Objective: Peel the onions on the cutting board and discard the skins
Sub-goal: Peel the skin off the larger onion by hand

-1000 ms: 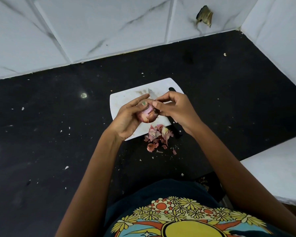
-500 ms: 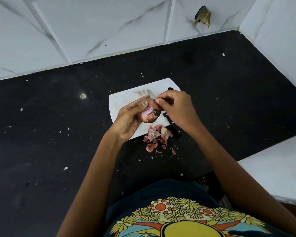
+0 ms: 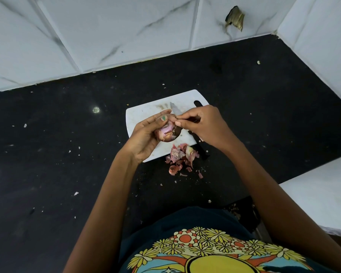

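I am cupping the onion [image 3: 168,133] in my left hand [image 3: 146,137], fingers curled round its far side and the thumb lying over the top, so that hand is grasping it firmly. My right hand [image 3: 206,126] is pinching at the top of the onion with thumb and forefinger; the fingertips are closing on what looks like a strip of skin, though it is too small for me to be sure. The onion is showing pink-purple flesh with a darker brown patch on the side nearest the right hand.

From the head camera, taking the cutting board [image 3: 146,115] as my landmark: the onion is hovering just above the near half of the board, held clear of its surface. A knife [image 3: 175,110] is lying on the board, its blade tip pointing away from me beyond my fingers and its black handle sticking out past the board's near right corner, under my right hand. The pile of onion skins [image 3: 180,157] is sitting just off the near edge of the board, some pieces touching that edge and the rest scattered on the black countertop [image 3: 57,154] towards me. The board's handle slot is at its far right corner. Beyond the board, the white marbled wall tiles [image 3: 126,26] are rising from the counter. Small pale crumbs are dotting the counter to the left of the board.
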### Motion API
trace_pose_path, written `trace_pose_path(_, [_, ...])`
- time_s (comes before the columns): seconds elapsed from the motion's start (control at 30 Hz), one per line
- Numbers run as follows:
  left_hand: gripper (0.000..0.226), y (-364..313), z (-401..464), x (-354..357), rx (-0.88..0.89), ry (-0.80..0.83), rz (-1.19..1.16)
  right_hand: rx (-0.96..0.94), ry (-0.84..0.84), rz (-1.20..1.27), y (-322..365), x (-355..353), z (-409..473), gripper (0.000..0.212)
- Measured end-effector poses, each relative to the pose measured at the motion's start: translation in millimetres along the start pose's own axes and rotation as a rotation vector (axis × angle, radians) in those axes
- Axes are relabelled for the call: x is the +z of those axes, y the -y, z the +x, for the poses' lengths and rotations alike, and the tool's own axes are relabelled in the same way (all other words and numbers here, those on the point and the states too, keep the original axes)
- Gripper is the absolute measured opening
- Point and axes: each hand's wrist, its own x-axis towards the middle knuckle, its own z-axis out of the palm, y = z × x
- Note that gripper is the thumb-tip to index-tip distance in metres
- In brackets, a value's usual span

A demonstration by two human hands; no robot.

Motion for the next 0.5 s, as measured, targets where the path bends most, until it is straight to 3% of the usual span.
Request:
trace_pose_path(0.2, [0.026, 1.2, -0.6, 2.9, -0.013, -0.006, -0.118, 0.071, -0.16, 0.143, -0.7, 11.7, 0.8, 0.011])
trace_pose_path(0.4, [0.036, -0.3, 0.1, 1.2, -0.018, 0.026, -0.167, 0.541, -0.25, 0.986, -3.9, 21.1, -1.6, 0.005])
trace_pose_path(0.5, [0.036, 0.4, 0.1, 0.5, -0.024, 0.027, -0.155, 0.632, -0.246, 1.018, -11.4, 18.9, -8.3, 0.005])
